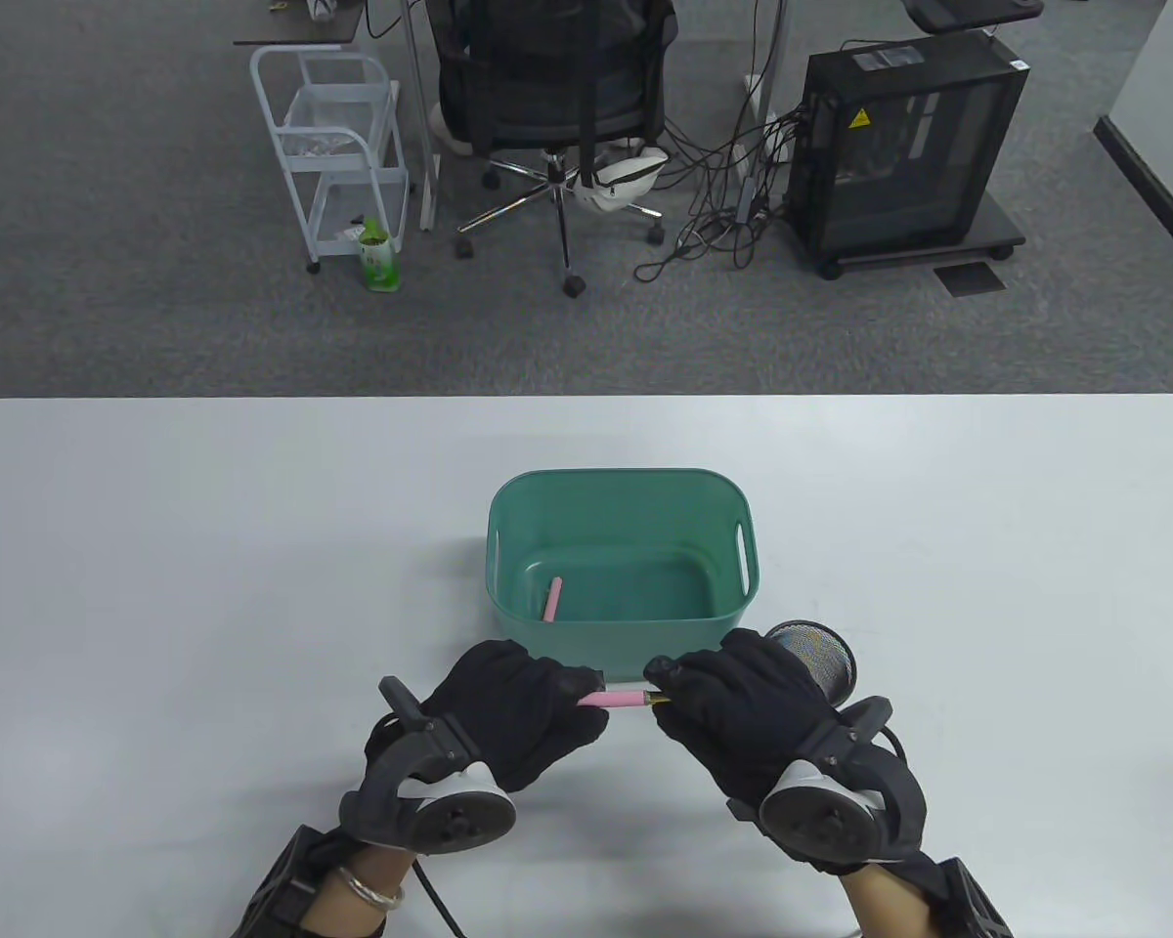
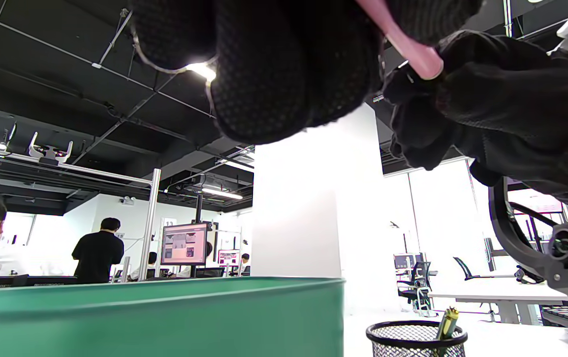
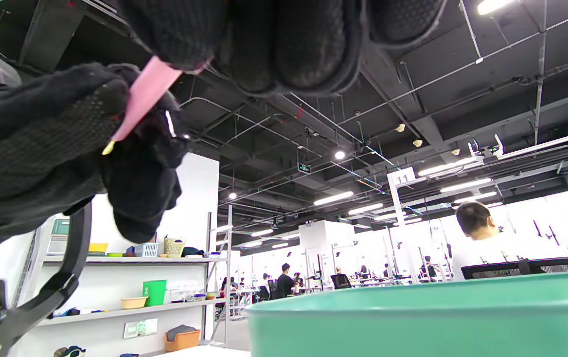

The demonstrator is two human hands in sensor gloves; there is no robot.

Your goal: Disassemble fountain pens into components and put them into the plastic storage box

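**Pulling the pink pen apart in front of the box**

Both hands hold one pink fountain pen level, just above the desk and right in front of the green storage box. The left hand is curled round one end of the pink barrel; the right hand pinches the other end, where a small yellowish tip shows at its fingertips. A pink piece already lies on the box floor, near its left wall, so the task looks under way but far from finished. A black mesh pen cup stands just beside the box, behind the right hand, and the left wrist view shows at least one more pen in it.

The step in hand appears to be separating the two sections. To do it well, the left hand should probably hold the barrel steady while the right one twists or pulls straight along the pen's axis; any bending could strain the joint. The grip on the tip end should stay firm but light, since the part there looks thin. Working close to the box rim keeps the drop short, and small parts are less likely to roll off across the desk.
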